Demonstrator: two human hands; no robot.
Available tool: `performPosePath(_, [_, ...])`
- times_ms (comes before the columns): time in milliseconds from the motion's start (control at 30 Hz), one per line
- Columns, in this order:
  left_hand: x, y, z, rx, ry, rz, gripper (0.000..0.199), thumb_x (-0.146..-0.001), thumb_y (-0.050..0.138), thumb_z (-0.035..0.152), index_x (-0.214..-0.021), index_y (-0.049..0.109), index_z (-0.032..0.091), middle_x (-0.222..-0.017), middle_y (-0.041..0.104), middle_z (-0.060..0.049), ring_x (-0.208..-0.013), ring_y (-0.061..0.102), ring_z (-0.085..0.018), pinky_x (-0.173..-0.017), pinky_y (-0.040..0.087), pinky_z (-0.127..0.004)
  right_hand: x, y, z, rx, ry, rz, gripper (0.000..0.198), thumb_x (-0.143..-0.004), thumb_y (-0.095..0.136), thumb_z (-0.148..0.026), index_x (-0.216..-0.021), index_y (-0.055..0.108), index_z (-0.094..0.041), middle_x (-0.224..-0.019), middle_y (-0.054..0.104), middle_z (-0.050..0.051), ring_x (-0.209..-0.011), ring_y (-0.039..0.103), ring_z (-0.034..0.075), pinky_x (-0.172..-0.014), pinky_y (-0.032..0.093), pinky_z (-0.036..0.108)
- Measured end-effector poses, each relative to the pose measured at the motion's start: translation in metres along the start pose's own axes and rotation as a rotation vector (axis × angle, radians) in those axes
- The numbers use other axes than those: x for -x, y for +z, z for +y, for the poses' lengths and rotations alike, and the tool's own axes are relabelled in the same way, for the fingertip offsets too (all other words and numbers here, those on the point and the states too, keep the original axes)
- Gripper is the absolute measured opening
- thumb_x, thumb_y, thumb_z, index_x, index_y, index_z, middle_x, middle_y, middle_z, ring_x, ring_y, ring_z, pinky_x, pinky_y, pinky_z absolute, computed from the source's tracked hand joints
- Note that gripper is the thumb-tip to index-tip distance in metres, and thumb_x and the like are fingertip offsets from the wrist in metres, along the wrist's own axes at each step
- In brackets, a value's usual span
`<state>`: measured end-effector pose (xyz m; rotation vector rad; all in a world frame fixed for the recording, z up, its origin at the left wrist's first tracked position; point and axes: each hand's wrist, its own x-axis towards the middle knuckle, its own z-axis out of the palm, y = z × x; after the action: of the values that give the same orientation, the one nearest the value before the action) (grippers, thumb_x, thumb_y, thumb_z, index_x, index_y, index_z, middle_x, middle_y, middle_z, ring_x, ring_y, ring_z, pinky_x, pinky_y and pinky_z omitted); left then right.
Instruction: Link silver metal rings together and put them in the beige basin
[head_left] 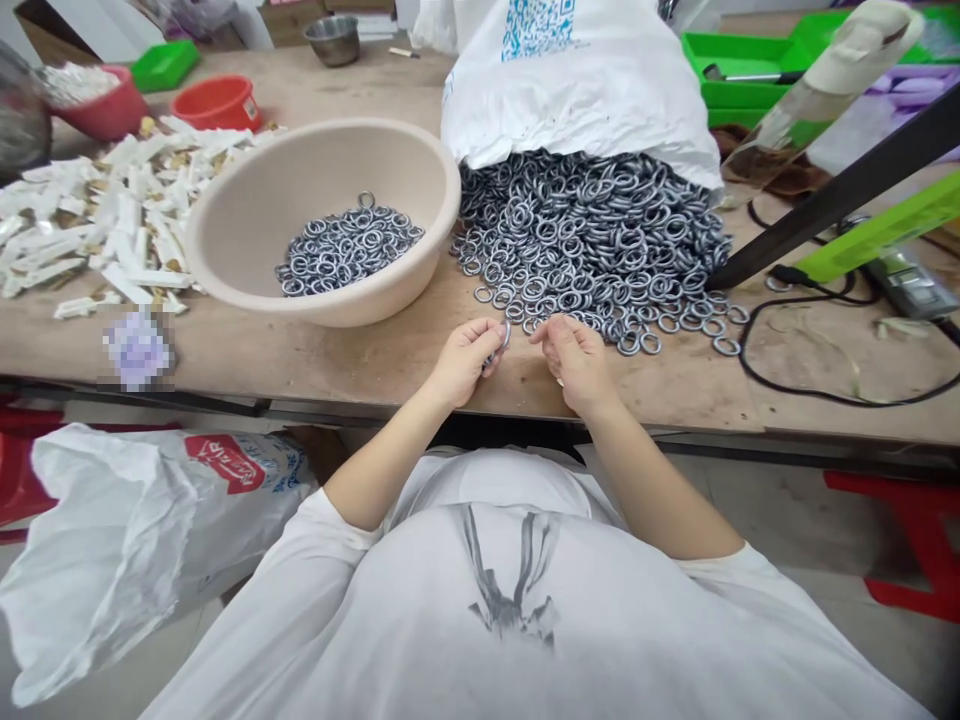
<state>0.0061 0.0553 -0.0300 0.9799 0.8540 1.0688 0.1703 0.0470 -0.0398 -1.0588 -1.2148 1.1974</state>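
Observation:
My left hand [469,360] is closed over the front of the table, with a grey metal ring [507,335] pinched upright between thumb and fingers. Part of another ring seems to show lower in its curled fingers. Just to the right, my right hand [576,358] has its fingers curled together; what they hold, if anything, is hidden. Behind both hands a large heap of grey rings [585,230] spills from the mouth of a white woven sack [577,100]. Left of the heap, a beige basin [322,150] contains a smaller pile of the same rings [349,248].
White strip-like pieces [135,210] are piled at the left, near a red bowl [217,103]. A dark post [832,190], a green bar [885,228] and a black cable [810,398] occupy the right. Below the table's left edge rests a white bag [150,520].

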Motion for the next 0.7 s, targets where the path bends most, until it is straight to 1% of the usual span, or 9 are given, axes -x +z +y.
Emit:
performPosePath(133, [-0.001, -0.002, -0.004, -0.035, 0.036, -0.030, 0.036, -0.075, 0.073, 0.046, -0.066, 0.052, 0.017, -0.053, 0.046, 0.007, -0.042, 0.035, -0.003, -0.041, 0.024, -0.018, 0.003, 0.001, -0.006, 0.045, -0.061, -0.023, 0.047, -0.082, 0.067, -0.068, -0.085, 0.063, -0.022, -0.060, 0.042, -0.005, -0.052, 0.035, 0.009, -0.049, 0.028, 0.025])
performPosePath(233, [0.003, -0.002, -0.007, -0.055, 0.049, -0.062, 0.042, -0.074, 0.075, 0.052, -0.067, 0.053, 0.017, -0.054, 0.047, 0.006, -0.044, 0.036, -0.004, -0.042, 0.026, -0.018, 0.008, 0.006, -0.011, 0.072, -0.118, -0.066, 0.044, -0.079, 0.075, -0.061, -0.100, 0.064, -0.023, -0.077, 0.058, -0.002, -0.064, 0.049, 0.012, -0.059, 0.040, 0.026])
performPosePath(300, [0.006, -0.002, -0.009, -0.070, 0.041, -0.080, 0.045, -0.073, 0.076, 0.055, -0.066, 0.052, 0.017, -0.053, 0.046, 0.006, -0.044, 0.035, -0.004, -0.043, 0.026, -0.018, 0.010, 0.010, -0.014, 0.073, -0.126, -0.124, 0.043, -0.078, 0.078, -0.056, -0.101, 0.066, -0.023, -0.087, 0.064, 0.000, -0.073, 0.056, 0.013, -0.067, 0.046, 0.028])
performPosePath(333, [0.008, -0.002, -0.010, -0.077, 0.041, -0.086, 0.047, -0.073, 0.076, 0.056, -0.065, 0.051, 0.017, -0.052, 0.045, 0.006, -0.044, 0.034, -0.004, -0.043, 0.026, -0.019, 0.010, 0.012, -0.015, 0.064, -0.116, -0.159, 0.040, -0.078, 0.078, -0.055, -0.099, 0.067, -0.022, -0.088, 0.065, 0.001, -0.075, 0.058, 0.014, -0.070, 0.047, 0.029])
performPosePath(433, [0.012, -0.002, -0.011, -0.110, 0.054, -0.109, 0.049, -0.075, 0.074, 0.057, -0.062, 0.049, 0.017, -0.050, 0.043, 0.006, -0.043, 0.033, -0.004, -0.043, 0.025, -0.019, 0.009, 0.014, -0.019, 0.047, -0.095, -0.210, 0.038, -0.079, 0.076, -0.056, -0.089, 0.067, -0.021, -0.079, 0.064, -0.001, -0.071, 0.058, 0.013, -0.069, 0.047, 0.029])
performPosePath(500, [0.015, -0.004, -0.011, -0.142, 0.058, -0.138, 0.047, -0.077, 0.074, 0.056, -0.063, 0.051, 0.017, -0.051, 0.044, 0.006, -0.044, 0.033, -0.004, -0.044, 0.025, -0.019, 0.009, 0.013, -0.020, 0.085, -0.111, -0.185, 0.041, -0.082, 0.072, -0.060, -0.080, 0.064, -0.020, -0.073, 0.061, -0.001, -0.068, 0.054, 0.013, -0.066, 0.044, 0.028])
performPosePath(600, [0.017, -0.005, -0.011, -0.153, 0.044, -0.169, 0.045, -0.078, 0.073, 0.056, -0.066, 0.053, 0.016, -0.052, 0.044, 0.006, -0.045, 0.034, -0.004, -0.044, 0.025, -0.019, 0.011, 0.009, -0.022, 0.216, -0.166, -0.136, 0.047, -0.086, 0.063, -0.065, -0.073, 0.059, -0.020, -0.066, 0.053, -0.002, -0.064, 0.047, 0.012, -0.062, 0.038, 0.028])
performPosePath(700, [0.018, -0.006, -0.012, -0.106, 0.031, -0.156, 0.045, -0.076, 0.074, 0.056, -0.067, 0.053, 0.017, -0.052, 0.044, 0.006, -0.044, 0.034, -0.004, -0.043, 0.025, -0.019, 0.018, 0.004, -0.022, 0.385, -0.274, -0.169, 0.048, -0.090, 0.057, -0.065, -0.073, 0.057, -0.020, -0.063, 0.047, -0.003, -0.060, 0.041, 0.012, -0.058, 0.032, 0.028])
